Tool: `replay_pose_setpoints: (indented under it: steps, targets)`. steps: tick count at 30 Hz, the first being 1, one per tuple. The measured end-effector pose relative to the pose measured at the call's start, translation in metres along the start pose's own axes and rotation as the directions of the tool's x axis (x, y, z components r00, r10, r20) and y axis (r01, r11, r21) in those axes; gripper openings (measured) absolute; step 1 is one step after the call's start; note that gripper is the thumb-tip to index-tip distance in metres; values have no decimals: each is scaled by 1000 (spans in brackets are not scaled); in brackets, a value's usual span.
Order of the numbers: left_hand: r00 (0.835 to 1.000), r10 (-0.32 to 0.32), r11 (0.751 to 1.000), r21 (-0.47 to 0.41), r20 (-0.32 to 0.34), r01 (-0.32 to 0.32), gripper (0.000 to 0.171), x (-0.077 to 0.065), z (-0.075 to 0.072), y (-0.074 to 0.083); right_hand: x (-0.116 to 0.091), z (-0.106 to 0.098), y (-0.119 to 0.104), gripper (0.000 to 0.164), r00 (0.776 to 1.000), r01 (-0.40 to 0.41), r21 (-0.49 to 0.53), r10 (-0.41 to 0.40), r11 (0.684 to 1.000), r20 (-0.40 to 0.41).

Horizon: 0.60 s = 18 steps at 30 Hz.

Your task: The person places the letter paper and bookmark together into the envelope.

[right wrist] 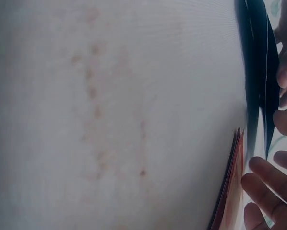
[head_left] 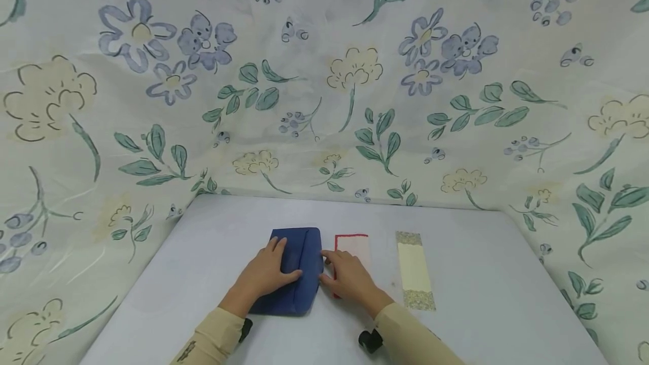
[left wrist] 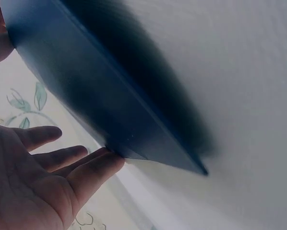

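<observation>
A flat, rectangular dark blue envelope [head_left: 291,255] lies on the counter [head_left: 471,258], its long sides running near to far. A lengthwise crease sets off a narrower strip along its right side, with rounded outer corners.

2 beige sleeves [head_left: 213,334] (left dark-marked), 2 black wrist cameras [head_left: 370,341]

We see smooth, matt, paper-like surfaces on the dark blue rectangular envelope [head_left: 309,261] and the pale, red-edged rectangular sheet [head_left: 356,246], while the long cream paper-like strip [head_left: 415,266] has grainy-looking speckled ends. The white tabletop [head_left: 476,275] looks smooth and mostly matt to us; the white floral-printed hanging [head_left: 314,83] is lightly glossy, the beige sleeves [head_left: 218,334] matt cloth.
</observation>
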<state>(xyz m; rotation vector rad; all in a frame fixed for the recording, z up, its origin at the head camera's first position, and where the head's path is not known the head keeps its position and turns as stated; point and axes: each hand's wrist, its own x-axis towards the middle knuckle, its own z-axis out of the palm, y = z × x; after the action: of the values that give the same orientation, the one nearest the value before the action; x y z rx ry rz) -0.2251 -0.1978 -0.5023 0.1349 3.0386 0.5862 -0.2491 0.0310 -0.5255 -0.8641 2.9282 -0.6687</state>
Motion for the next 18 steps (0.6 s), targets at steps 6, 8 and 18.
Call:
replay_pose_setpoints:
  steps: [6, 8, 18]
  targets:
    - [1000, -8, 1000, 10, -4, 8, 98, 1, 1, 0, 3, 2, -3, 53, 1000, -14, -1, 14, 1000, 11]
    - [1000, -6, 1000, 9, -7, 6, 98, 1, 1, 0, 4, 3, -4, 53, 1000, -13, -7, 13, 1000, 9]
    - [1000, -7, 1000, 3, -3, 7, 96, -2, -3, 3, 8, 6, -5, 46, 1000, 1, 60, -1, 998, -1]
